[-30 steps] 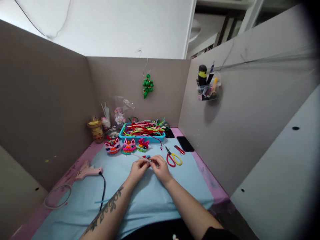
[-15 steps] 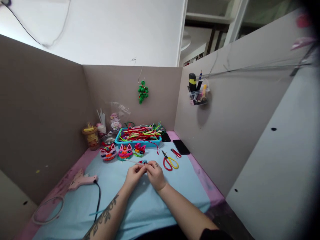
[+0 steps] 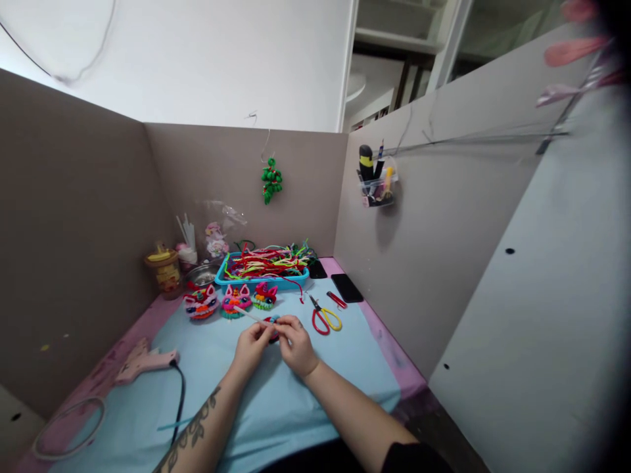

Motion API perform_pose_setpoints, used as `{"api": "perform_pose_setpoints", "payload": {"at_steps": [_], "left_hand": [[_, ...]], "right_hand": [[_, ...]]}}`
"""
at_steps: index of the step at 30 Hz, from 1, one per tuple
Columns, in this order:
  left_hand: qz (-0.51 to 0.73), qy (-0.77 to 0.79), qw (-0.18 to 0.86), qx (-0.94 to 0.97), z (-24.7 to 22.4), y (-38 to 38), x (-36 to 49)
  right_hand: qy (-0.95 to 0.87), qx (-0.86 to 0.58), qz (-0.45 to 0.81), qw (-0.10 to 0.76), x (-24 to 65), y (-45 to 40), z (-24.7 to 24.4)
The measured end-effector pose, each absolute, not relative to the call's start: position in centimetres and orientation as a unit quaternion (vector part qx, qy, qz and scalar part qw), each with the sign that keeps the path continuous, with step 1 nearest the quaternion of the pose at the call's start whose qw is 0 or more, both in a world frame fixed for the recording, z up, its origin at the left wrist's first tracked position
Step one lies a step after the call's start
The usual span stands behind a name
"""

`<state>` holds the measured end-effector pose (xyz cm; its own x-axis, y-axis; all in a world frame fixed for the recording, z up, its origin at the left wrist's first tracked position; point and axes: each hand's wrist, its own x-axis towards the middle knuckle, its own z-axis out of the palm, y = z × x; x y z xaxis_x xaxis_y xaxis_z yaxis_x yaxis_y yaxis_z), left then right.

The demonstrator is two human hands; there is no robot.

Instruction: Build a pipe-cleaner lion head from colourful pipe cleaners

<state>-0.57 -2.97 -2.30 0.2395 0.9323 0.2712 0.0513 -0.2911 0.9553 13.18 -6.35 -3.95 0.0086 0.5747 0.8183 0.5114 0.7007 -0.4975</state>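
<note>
My left hand (image 3: 250, 348) and my right hand (image 3: 297, 345) meet over the middle of the table, fingertips pinched close together. Between them is a thin pale stem (image 3: 250, 316), probably a chenille stem, its free end pointing up and left. A small blue-and-red fuzzy piece (image 3: 271, 320) shows just behind my fingertips, mostly hidden by them; which hand supports it I cannot tell. Beyond my hands stand three colourful fuzzy animal heads: one pink and red (image 3: 201, 303), one pink and orange (image 3: 235, 301), one magenta and green (image 3: 265, 296).
Behind the heads, a blue tray (image 3: 261, 284) holds many coloured chenille stems. Scissors (image 3: 325, 317) with red and yellow handles, a red cutter (image 3: 336, 299) and a phone (image 3: 346, 288) lie right. A pink glue gun (image 3: 145, 361) with a black cord and a lidded cup (image 3: 166, 270) are left.
The whole view has shifted, so everything sits further left in the picture. The pale stem now slants more steeply upward from my fingers, and more of the small fuzzy piece shows.
</note>
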Motion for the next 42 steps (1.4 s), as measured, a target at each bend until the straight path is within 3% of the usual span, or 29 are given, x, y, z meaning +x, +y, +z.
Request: {"api": "perform_pose_setpoints", "payload": {"at_steps": [5,14,42], "left_hand": [[0.474,0.375,0.441,0.663,-2.9,-2.9,-0.4],[0.501,0.358,0.308,0.725,-3.1,-3.3,-0.5],[0.469,0.368,0.182,0.782,-4.3,-3.1,-0.6]], "right_hand": [[-0.665,-0.426,0.062,0.61,13.3,-6.2,-3.8],[-0.685,-0.417,0.108,0.588,13.3,-6.3,-3.6],[-0.651,-0.469,0.129,0.583,14.5,-5.8,-4.2]]}}
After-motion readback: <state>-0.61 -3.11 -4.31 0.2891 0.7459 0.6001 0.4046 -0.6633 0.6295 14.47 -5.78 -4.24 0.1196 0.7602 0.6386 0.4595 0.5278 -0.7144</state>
